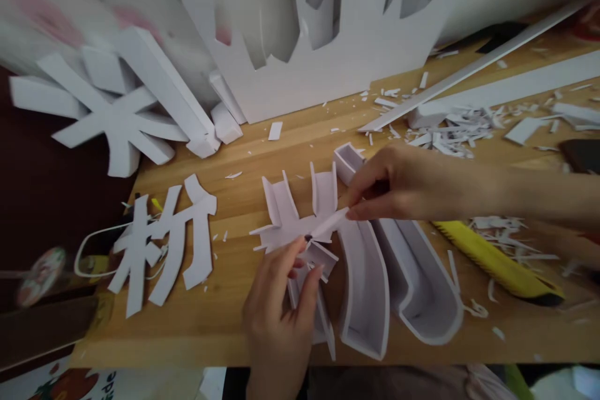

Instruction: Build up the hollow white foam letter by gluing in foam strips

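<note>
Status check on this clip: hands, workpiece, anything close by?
Left hand and right hand pinch a white strip between them. Under it, white foam letter shell on the wooden table. Yellow utility knife right, scraps around.

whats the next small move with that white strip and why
Probably press the white strip down against the open-topped foam letter. The right hand pinches its far end, the left hand holds the near end at the letter's wall, and the strip looks lifted, not yet seated.

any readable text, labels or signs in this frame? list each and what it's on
"析": flat white cut-out character lying on the wooden table.
"pe" or similar: print on a sheet below the table edge, cut off, not fully readable.
Upright white character at left: blurred, unreadable.
Yellow utility knife: no legible marking.
</note>
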`<state>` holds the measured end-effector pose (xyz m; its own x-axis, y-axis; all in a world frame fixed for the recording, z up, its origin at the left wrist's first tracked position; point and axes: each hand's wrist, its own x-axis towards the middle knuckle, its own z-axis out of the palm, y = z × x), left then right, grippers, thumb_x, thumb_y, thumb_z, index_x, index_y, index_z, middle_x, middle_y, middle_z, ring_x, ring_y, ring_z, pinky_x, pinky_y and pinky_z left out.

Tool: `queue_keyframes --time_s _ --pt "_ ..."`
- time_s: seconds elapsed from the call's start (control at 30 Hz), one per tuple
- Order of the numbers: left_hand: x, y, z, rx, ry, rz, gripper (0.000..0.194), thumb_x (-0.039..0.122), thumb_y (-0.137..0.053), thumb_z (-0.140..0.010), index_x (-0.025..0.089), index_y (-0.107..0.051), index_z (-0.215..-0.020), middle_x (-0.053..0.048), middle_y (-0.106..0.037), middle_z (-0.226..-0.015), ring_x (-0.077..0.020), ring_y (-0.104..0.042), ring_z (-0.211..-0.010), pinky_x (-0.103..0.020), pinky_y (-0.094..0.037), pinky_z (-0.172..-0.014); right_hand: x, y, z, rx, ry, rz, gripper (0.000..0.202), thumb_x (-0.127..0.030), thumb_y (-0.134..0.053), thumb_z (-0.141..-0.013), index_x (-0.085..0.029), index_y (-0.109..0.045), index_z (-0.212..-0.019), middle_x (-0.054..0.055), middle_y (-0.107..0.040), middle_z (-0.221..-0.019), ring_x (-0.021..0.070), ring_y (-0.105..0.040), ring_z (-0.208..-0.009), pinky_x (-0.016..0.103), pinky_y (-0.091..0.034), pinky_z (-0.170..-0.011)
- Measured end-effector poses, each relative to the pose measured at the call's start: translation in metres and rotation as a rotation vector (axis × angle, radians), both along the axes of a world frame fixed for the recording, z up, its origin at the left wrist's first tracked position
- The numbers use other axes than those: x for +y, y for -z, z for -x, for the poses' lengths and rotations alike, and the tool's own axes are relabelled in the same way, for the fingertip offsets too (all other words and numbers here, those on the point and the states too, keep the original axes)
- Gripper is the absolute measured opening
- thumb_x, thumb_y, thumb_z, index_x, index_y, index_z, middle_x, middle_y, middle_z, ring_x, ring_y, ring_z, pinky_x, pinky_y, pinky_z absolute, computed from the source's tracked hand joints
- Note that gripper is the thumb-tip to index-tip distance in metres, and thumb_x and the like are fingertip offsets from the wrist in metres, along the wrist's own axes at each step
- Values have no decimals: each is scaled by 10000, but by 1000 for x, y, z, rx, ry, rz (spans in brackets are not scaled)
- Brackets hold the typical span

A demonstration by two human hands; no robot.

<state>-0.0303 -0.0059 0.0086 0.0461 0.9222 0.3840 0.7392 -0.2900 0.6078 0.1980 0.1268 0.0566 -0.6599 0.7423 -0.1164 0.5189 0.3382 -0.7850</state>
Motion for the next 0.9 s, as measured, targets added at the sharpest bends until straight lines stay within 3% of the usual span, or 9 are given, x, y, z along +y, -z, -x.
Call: queue_keyframes --time_s 0.1,0.2,0.4,0.53,0.6,0.67,0.77,0.9 --pt "-8 -4 -11 -163 -4 -65 366 151 -714 -906 267 -669 -1250 -12 -781 -1058 -123 -738 -811 -240 -622 -767 -20 -4 -6 55 84 308 174 -396 -735 -752 -242 -803 -707 -47 -569 -514 98 -451 -488 249 -293 -461" --pt "-19 -11 -16 -193 35 -154 316 100 -710 -893 286 -725 -1149 12 -796 -999 -130 -752 -842 -240 -617 -785 -39 -11 -7 140 60 404 162 -384 -754 -724 -232 -797 -687 -29 -621 -574 108 -508 -544 242 -318 -473" --pt "-47 -25 -25 -266 -76 -264 164 134 -712 -892 265 -772 -970 25 -788 -889 -120 -731 -750 -213 -578 -658 -67 -49 1 24 -22 240 79 -236 -771 -811 -184 -778 -753 -65 -587 -576 63 -468 -543 205 -339 -491" --pt "-64 -29 -29 -314 -58 -386 184 124 -759 -847 256 -778 -974 28 -795 -908 -133 -741 -774 -242 -594 -750 -91 -75 2 -48 12 155 60 -177 -765 -832 -175 -763 -772 -61 -629 -618 69 -534 -585 194 -390 -537" --pt "-72 -33 -29 -303 -36 -446 193 112 -764 -839 254 -779 -969 32 -796 -908 -127 -738 -773 -232 -591 -770 -107 -86 -4 -113 39 94 38 -193 -767 -837 -172 -766 -869 -50 -653 -664 82 -562 -602 199 -403 -539" --pt "-80 -40 -26 -290 -21 -460 177 113 -754 -849 254 -778 -954 37 -791 -902 -114 -730 -776 -208 -580 -778 -129 -95 -11 -121 55 43 156 -256 -748 -876 -165 -758 -1002 -18 -709 -778 110 -621 -685 209 -446 -590" --pt "-91 -51 -25 -255 66 -439 157 118 -728 -876 258 -765 -934 48 -779 -878 -93 -722 -785 -170 -565 -777 -166 -93 -19 -1 79 -51 273 -376 -631 -979 -161 -741 -1107 24 -749 -927 141 -655 -807 234 -479 -688" --pt "-102 -60 -29 -199 228 -401 168 98 -691 -900 249 -746 -947 40 -782 -882 -90 -736 -818 -155 -572 -791 -206 -62 -12 218 145 -95 269 -355 -562 -1023 -169 -756 -1015 8 -724 -831 132 -622 -764 229 -454 -672"
